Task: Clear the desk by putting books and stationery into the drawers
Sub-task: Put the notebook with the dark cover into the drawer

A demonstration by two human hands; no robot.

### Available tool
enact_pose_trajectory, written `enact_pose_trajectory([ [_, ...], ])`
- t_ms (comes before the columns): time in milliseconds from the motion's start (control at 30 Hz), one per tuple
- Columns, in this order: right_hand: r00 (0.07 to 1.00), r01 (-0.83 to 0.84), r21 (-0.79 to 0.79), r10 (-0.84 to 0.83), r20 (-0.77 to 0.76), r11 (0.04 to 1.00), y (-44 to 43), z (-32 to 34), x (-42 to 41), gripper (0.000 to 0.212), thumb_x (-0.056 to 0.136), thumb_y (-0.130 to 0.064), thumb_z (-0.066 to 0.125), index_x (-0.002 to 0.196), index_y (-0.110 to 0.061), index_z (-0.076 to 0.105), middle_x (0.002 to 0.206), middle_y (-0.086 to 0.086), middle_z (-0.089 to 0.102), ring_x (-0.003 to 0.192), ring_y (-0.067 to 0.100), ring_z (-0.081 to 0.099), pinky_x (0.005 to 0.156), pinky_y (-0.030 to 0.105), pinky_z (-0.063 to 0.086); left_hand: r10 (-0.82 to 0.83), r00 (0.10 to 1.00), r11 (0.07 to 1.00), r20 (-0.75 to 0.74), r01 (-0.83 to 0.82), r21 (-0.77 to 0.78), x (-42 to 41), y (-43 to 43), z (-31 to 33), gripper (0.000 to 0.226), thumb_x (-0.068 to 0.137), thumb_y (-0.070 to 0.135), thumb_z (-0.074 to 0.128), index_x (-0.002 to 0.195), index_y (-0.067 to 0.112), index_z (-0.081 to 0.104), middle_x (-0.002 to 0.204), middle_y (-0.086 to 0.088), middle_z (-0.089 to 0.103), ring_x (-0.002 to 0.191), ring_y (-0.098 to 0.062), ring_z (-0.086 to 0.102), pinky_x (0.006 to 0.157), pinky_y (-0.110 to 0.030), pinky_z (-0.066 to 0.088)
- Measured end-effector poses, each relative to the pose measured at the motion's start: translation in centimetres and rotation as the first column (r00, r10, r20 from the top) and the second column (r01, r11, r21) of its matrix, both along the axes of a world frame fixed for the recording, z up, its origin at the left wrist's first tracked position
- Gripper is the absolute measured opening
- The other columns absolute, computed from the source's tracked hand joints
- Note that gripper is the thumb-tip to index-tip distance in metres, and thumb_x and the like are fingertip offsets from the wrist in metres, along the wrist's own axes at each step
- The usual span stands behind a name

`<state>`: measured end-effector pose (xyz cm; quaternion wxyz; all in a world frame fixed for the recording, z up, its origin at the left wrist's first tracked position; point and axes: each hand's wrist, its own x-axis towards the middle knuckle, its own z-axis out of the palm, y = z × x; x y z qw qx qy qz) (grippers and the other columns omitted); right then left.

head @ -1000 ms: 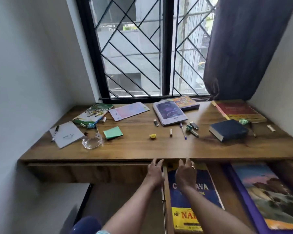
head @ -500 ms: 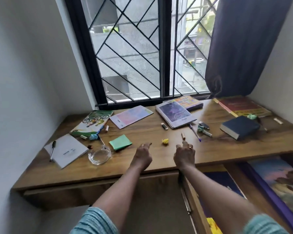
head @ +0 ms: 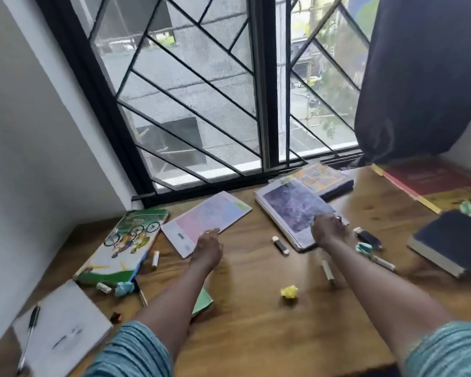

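My left hand point(head: 208, 247) reaches across the wooden desk point(head: 256, 336), and an outstretched finger touches the near edge of a pink notebook point(head: 210, 216). My right hand point(head: 328, 229) lies on the near right corner of a book with a purple cover point(head: 288, 205); blur hides its fingers. A colourful book point(head: 324, 178) lies behind that one. Also on the desk are a green bicycle book point(head: 128, 240), a white notepad point(head: 63, 327) with a pen point(head: 29, 330), a navy book point(head: 452, 240) and a red book point(head: 433, 180). The drawers are out of view.
Small items are scattered near my arms: a yellow paper ball point(head: 289, 291), a green sticky pad point(head: 203, 302), a white stick point(head: 280, 244), markers point(head: 375, 257) and an eraser point(head: 155, 258). The barred window point(head: 201, 104) and a dark curtain point(head: 419, 77) stand behind the desk.
Both hands rose from the drawer front and moved forward over the desk to the pink notebook and the purple book. The view tilted up, and the open drawers dropped out of sight.
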<state>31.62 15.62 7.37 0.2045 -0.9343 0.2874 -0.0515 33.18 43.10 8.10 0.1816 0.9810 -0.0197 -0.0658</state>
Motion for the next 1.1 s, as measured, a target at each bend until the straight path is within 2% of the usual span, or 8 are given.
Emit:
enact_pose_trajectory([
  [100,1.0,-0.015,0.048,0.016,-0.017,0.999,-2.0,-0.1,3.9,0.033,0.092,-0.009,0.037,0.113,-0.003,0.061,0.122,0.022,0.059,0.114,0.036,0.054,0.094,0.038,0.044,-0.018,0.998,0.997,-0.056,0.022,0.078,4.3,0.1,-0.6,0.053,0.097,0.023,0.049,0.145,0.009,0.033,0.15,-0.014,0.033,0.138,-0.029,0.032,0.113,-0.035,0.03],
  [367,0.984,-0.009,0.155,0.036,-0.176,0.988,-5.1,-0.4,9.7,0.046,0.085,-0.018,0.065,0.123,-0.002,0.046,0.125,0.026,0.055,0.118,0.038,0.053,0.094,0.038,0.044,0.005,0.99,0.953,-0.14,0.038,0.302,9.9,1.4,-3.0,0.062,0.093,0.05,0.046,0.141,0.015,0.031,0.151,-0.016,0.025,0.135,-0.037,0.03,0.109,-0.044,0.033],
  [500,0.972,-0.022,0.208,0.07,-0.226,0.978,-6.3,0.9,11.2,0.042,0.076,-0.019,0.077,0.109,0.002,0.063,0.116,0.021,0.063,0.103,0.03,0.06,0.069,0.028,0.044,-0.075,0.989,0.899,-0.131,0.124,0.42,10.9,1.5,-3.5,0.051,0.1,0.039,0.035,0.142,0.013,0.025,0.133,-0.02,0.046,0.117,-0.039,0.048,0.097,-0.041,0.04],
  [600,0.969,-0.054,0.296,0.121,-0.215,0.954,-7.0,2.0,12.2,0.037,0.079,-0.015,0.074,0.108,0.005,0.062,0.104,0.021,0.062,0.094,0.029,0.059,0.067,0.026,0.037,-0.101,0.98,0.866,-0.171,0.172,0.47,11.2,0.7,-3.1,0.05,0.099,0.024,0.037,0.145,0.012,0.022,0.13,-0.024,0.047,0.116,-0.039,0.048,0.095,-0.04,0.043],
  [700,0.974,-0.108,0.446,0.185,-0.134,0.889,-6.9,3.9,12.6,0.008,0.079,0.0,0.066,0.083,-0.003,0.059,0.08,0.016,0.055,0.061,0.022,0.05,0.055,0.027,0.039,-0.05,0.986,0.904,-0.159,0.112,0.413,11.4,-0.1,-2.3,0.052,0.096,0.016,0.039,0.145,0.015,0.021,0.133,-0.021,0.047,0.12,-0.037,0.049,0.097,-0.04,0.042],
  [867,0.942,-0.283,0.566,0.336,0.01,0.774,-5.2,7.2,12.1,0.013,0.08,0.007,0.061,0.09,-0.001,0.059,0.079,0.018,0.058,0.062,0.026,0.055,0.056,0.028,0.049,0.021,0.993,0.936,-0.117,0.022,0.352,11.4,0.6,-0.8,0.062,0.096,0.008,0.03,0.152,0.024,0.01,0.141,-0.02,0.042,0.124,-0.038,0.047,0.101,-0.041,0.041],
  [1000,0.91,-0.411,0.417,0.393,0.131,0.811,-2.6,10.2,10.8,0.019,0.079,0.005,0.064,0.096,-0.003,0.062,0.071,0.009,0.055,0.057,0.016,0.049,0.038,0.011,0.04,0.025,1.0,0.955,0.019,-0.029,0.296,10.6,1.4,1.8,0.059,0.096,0.003,0.026,0.15,0.022,0.015,0.133,-0.023,0.049,0.118,-0.039,0.053,0.094,-0.041,0.045],
  [1100,0.899,-0.437,0.284,0.401,0.179,0.853,-1.0,11.7,9.9,0.025,0.076,-0.003,0.069,0.101,0.0,0.064,0.084,0.01,0.061,0.073,0.021,0.053,0.049,0.017,0.04,0.082,0.994,0.982,0.07,-0.092,0.166,9.6,2.4,3.8,0.048,0.1,0.013,0.025,0.147,0.02,0.027,0.128,-0.024,0.053,0.115,-0.04,0.054,0.092,-0.04,0.044],
])
